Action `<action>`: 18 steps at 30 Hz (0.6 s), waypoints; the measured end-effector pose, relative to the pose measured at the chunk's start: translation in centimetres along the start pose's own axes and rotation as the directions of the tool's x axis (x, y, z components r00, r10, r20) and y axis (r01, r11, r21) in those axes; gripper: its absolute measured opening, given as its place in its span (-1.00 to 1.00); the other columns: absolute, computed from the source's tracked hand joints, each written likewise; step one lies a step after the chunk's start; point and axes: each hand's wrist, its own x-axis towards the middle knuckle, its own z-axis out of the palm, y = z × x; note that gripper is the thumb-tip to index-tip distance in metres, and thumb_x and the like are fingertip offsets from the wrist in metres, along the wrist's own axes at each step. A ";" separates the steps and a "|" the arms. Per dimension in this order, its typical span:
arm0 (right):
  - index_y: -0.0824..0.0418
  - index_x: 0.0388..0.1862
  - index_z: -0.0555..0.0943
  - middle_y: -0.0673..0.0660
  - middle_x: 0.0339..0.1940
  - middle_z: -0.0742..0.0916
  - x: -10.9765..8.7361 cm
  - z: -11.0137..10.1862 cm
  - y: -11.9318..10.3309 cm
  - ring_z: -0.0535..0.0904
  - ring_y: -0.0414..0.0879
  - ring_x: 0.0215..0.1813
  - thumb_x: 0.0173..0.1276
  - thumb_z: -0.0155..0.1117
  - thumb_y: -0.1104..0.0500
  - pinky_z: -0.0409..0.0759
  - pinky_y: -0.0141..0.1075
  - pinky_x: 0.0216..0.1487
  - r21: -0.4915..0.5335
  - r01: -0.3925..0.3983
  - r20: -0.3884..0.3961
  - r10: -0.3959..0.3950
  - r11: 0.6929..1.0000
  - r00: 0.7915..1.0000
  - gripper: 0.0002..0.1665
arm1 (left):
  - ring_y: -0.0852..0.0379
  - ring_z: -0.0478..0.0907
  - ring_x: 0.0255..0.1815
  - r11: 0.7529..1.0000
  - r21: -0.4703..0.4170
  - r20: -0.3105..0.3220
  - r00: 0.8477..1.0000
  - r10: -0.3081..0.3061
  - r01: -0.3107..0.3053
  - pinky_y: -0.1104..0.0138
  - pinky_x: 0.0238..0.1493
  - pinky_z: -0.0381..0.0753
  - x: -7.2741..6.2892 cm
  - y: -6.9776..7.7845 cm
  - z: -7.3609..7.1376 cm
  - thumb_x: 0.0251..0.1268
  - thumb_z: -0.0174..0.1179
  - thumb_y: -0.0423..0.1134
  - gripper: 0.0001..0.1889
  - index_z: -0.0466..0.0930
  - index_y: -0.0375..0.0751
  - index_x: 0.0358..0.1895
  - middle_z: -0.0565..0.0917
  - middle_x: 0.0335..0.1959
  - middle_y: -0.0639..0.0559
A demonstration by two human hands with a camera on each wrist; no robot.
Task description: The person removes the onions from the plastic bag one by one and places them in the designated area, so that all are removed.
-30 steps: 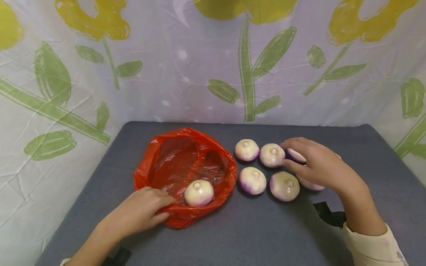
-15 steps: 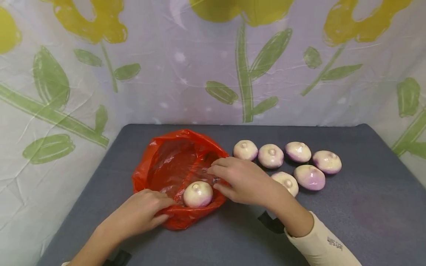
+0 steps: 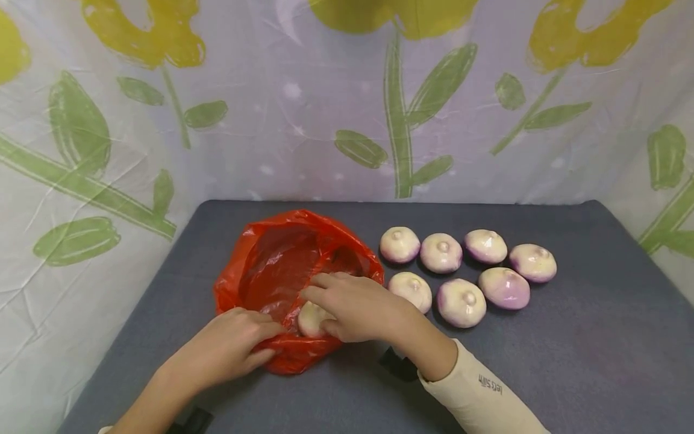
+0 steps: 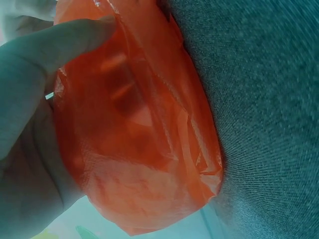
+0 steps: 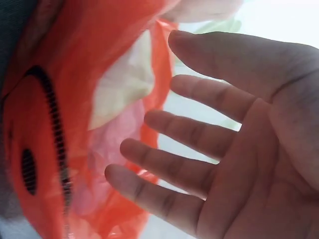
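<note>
A red plastic bag [image 3: 233, 271] stands with its mouth spread wide on the left of the table. My left hand [image 3: 230, 343] pinches its near rim, thumb on the outer side [image 4: 75, 42] and fingers tucked inside. One purple-and-white turnip [image 3: 310, 319] lies in the bag close to that rim, partly covered by my right hand [image 3: 358, 307]. In the right wrist view the right hand [image 5: 214, 144] has its fingers spread beside the bag, holding nothing.
Right of the bag several more turnips [image 3: 441, 253] sit in two loose rows on the dark grey table [image 3: 596, 337]. A flower-printed cloth [image 3: 303, 120] hangs behind and at the sides.
My right hand has swept left from the turnips on the table to over the one in the bag, uncovering those on the right. The left hand keeps its place on the rim.
</note>
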 end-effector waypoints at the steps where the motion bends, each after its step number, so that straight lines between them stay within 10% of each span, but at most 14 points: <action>1: 0.04 0.29 0.56 0.03 0.15 0.62 0.1 0.1 0.1 0.56 -0.04 0.16 0.26 0.47 0.08 0.54 -0.18 0.18 0.007 0.000 0.004 0.000 1.000 1.000 -0.39 | 0.31 0.62 -0.30 1.000 0.000 -0.002 1.000 0.000 0.000 0.19 -0.20 0.66 0.0 0.0 0.0 0.18 0.43 -0.19 -0.85 0.72 0.10 -0.19 0.67 -0.30 0.32; 18: 0.06 0.30 0.55 0.03 0.14 0.65 0.9 1.5 0.5 0.58 -0.09 0.09 0.26 0.43 0.12 0.52 -0.20 0.18 0.072 -0.011 0.083 0.005 0.997 0.997 -0.40 | 0.30 0.62 -0.30 1.000 0.016 -0.008 1.000 0.002 -0.002 0.18 -0.20 0.66 0.0 0.1 0.0 0.18 0.42 -0.19 -0.85 0.72 0.09 -0.20 0.67 -0.31 0.30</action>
